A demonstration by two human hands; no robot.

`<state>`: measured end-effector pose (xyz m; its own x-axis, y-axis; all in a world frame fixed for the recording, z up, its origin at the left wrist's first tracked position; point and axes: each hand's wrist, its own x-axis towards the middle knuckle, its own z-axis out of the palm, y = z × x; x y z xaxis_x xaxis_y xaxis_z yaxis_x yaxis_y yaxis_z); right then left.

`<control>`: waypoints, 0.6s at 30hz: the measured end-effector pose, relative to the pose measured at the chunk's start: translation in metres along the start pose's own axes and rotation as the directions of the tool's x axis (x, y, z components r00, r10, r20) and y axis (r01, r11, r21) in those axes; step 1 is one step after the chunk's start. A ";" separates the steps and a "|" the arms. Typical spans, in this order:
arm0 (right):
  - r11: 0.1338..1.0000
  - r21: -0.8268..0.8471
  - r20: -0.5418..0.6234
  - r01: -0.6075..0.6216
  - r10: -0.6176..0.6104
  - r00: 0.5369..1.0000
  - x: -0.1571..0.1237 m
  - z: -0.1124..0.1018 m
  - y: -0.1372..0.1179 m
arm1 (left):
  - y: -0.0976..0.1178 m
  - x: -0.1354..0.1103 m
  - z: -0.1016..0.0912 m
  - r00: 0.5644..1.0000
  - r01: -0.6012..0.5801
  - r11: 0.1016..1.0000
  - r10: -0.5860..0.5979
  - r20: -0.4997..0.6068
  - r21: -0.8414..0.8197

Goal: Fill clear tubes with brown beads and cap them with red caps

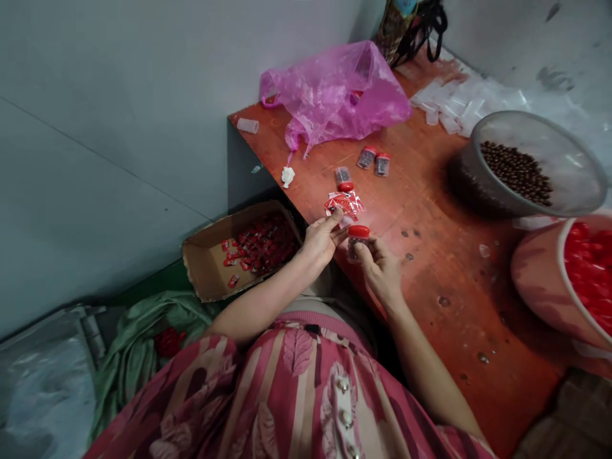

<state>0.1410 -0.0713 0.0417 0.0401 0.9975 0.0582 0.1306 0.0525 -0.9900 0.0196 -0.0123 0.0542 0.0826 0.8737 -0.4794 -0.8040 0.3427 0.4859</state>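
My right hand (pixel 385 271) is closed round a small clear jar (pixel 358 241) with a red cap, dark contents showing through its side. Just left of it, my left hand (pixel 321 241) pinches a thin piece of plastic film (pixel 345 221) between thumb and fingers; its print is too small to make out. Beyond my fingertips lies a loose pile of red printed plastic wrappers (pixel 351 203). Another red-capped jar (pixel 343 177) lies against that pile. Two more filled jars (pixel 382 164) are a little farther back on the orange tabletop (pixel 421 287).
A pink plastic bag (pixel 329 95) sits at the back. On the right are a grey tub (pixel 463 172) of brown balls, a pink tub (pixel 538 280) of red caps and heaped clear containers (pixel 459 105). A cardboard box (pixel 203 271) of wrapped red jars stands below the table's left edge.
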 end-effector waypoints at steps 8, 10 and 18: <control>1.000 0.023 -0.058 -0.019 0.020 0.998 -0.001 -0.005 0.006 | -0.011 -0.015 0.006 0.976 -0.159 0.977 0.134 0.170 0.140; 0.999 0.050 -0.047 -0.016 0.019 0.999 -0.002 -0.006 0.005 | -0.010 -0.015 0.004 0.964 -0.175 0.967 0.131 0.231 0.183; 0.986 -0.134 -0.126 0.104 -0.120 0.985 -0.005 -0.007 0.010 | -0.010 -0.008 -0.005 0.946 -0.121 0.907 -0.017 0.323 0.404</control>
<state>0.1492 -0.0763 0.0320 0.1484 0.9700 0.1927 0.2652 0.1487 -0.9527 0.0244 -0.0242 0.0491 0.2818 0.9324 -0.2264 -0.5011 0.3442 0.7940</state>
